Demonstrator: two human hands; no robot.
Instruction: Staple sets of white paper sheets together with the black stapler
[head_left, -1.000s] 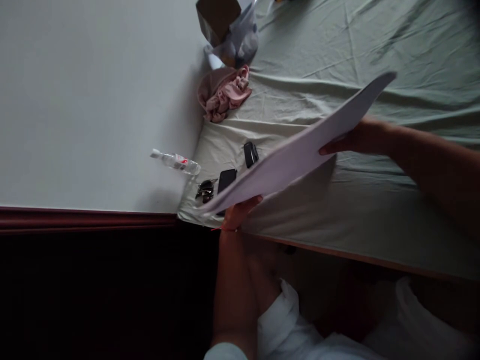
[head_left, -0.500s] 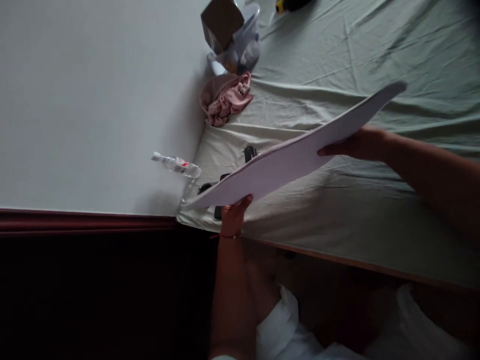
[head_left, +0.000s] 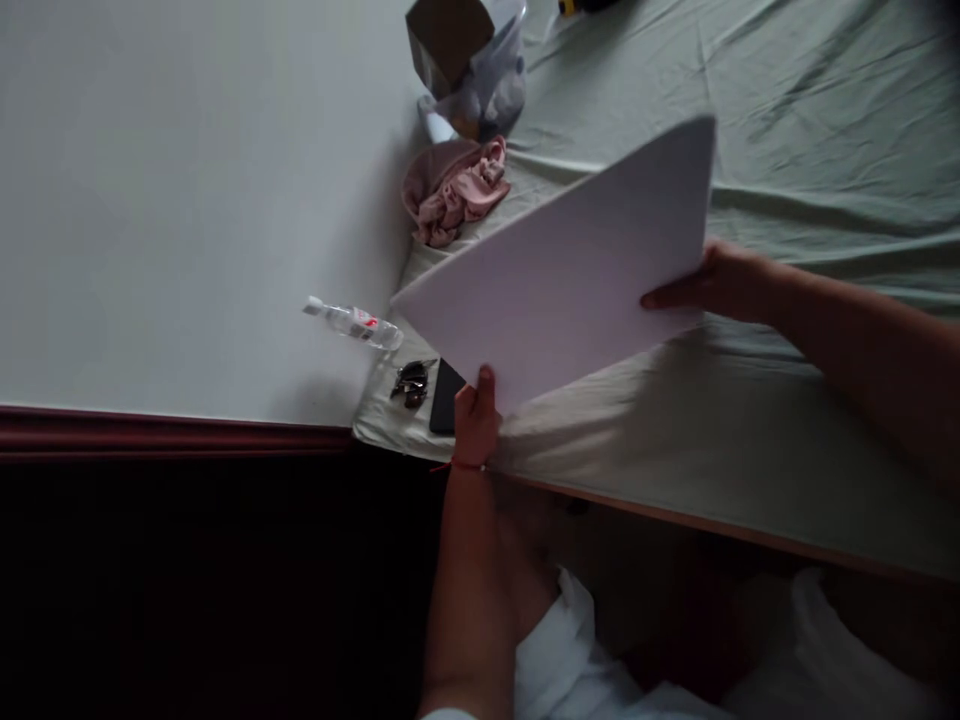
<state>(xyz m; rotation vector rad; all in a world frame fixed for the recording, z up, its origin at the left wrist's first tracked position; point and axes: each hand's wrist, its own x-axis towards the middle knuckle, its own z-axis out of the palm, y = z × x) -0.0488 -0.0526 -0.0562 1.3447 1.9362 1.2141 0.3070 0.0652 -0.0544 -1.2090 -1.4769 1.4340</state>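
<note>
We grip a white board [head_left: 570, 290] with both hands above the bed [head_left: 787, 100]: our left hand [head_left: 476, 415] is closed on its near corner, our right hand [head_left: 712, 280] on its right edge. Under it lie a phone [head_left: 444, 398] and sunglasses [head_left: 411, 381]; a pink cloth [head_left: 454, 190] lies beyond.

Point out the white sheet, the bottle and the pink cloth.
white sheet [head_left: 570, 290], head view, middle of its face
bottle [head_left: 352, 323], head view, its clear body
pink cloth [head_left: 454, 190], head view, its crumpled middle

Board [head_left: 570, 290] above bed [head_left: 750, 460]; phone [head_left: 444, 398], sunglasses [head_left: 411, 382] left of it.
</note>
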